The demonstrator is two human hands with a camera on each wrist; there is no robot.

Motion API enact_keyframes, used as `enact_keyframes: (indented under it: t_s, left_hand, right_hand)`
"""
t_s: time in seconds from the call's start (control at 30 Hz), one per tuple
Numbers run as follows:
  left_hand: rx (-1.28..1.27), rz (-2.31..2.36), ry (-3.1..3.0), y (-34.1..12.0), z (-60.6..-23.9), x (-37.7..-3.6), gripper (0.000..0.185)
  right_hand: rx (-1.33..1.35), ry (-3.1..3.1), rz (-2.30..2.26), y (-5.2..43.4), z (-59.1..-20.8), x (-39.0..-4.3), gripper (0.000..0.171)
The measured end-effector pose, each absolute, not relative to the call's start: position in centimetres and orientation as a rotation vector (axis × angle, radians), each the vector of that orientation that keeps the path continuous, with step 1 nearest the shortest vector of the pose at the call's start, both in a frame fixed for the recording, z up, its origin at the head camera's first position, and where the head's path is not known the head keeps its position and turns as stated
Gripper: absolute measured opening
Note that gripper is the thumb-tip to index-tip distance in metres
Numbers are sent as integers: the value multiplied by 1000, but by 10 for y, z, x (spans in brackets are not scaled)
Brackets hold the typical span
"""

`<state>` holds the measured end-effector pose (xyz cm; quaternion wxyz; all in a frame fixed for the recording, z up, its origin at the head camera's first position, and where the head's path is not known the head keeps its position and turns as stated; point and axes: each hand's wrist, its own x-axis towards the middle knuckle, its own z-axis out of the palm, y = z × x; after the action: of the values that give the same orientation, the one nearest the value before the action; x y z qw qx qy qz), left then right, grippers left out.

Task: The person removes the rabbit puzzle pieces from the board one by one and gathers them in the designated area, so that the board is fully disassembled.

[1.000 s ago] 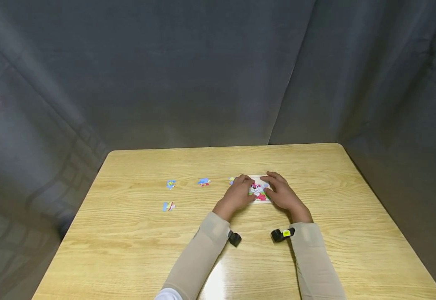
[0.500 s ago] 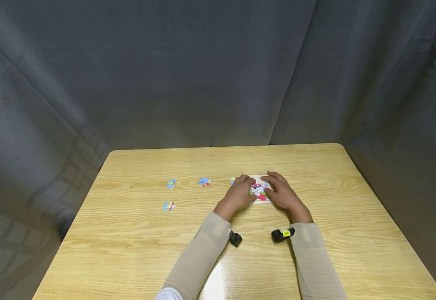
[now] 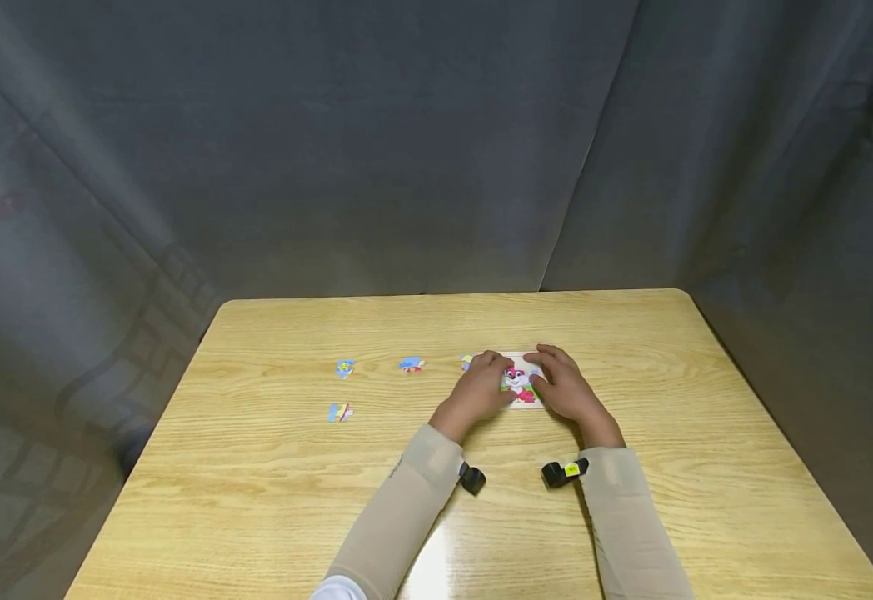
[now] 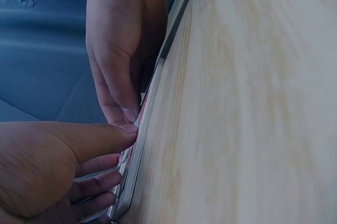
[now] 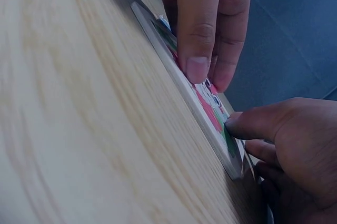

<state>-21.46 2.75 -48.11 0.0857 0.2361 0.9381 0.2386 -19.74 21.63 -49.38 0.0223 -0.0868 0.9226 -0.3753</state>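
A small framed jigsaw puzzle (image 3: 521, 393) lies flat on the table, showing a cartoon animal in pink and white. My left hand (image 3: 474, 390) covers its left side. The left thumb and a fingertip touch the picture, as the right wrist view shows. On the opposite side, my right hand (image 3: 566, 390) rests with its thumb on the picture; its other fingers lie along the right edge and far corner. Both hands' fingers are gently bent. No loose piece is visible in either hand. The puzzle's left part is hidden under the left hand.
Loose jigsaw pieces lie to the left: a blue one with a yellow flower (image 3: 344, 368), a striped one (image 3: 340, 412), and a blue and red one (image 3: 411, 364). Another piece (image 3: 466, 362) peeks out beside the left hand. Dark curtains (image 3: 406, 167) surround the wooden table (image 3: 271, 500).
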Motion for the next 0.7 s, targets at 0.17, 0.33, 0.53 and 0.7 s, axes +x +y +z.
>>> enact_keyframes:
  t_s: [0.17, 0.33, 0.53, 0.7]
  left_hand:
    - [719, 711, 2803, 27, -482, -215, 54]
    - [729, 693, 2818, 28, -483, -215, 52]
    - [727, 672, 2838, 28, -481, -214, 47]
    - [747, 651, 2855, 28, -480, -215, 46]
  right_hand:
    - [-251, 2858, -1159, 216, -494, -197, 37]
    - [-246, 2863, -1159, 215, -495, -198, 37]
    - [-266, 2872, -1154, 215, -495, -198, 37]
    - [-311, 2866, -1133, 215, -492, -197, 45]
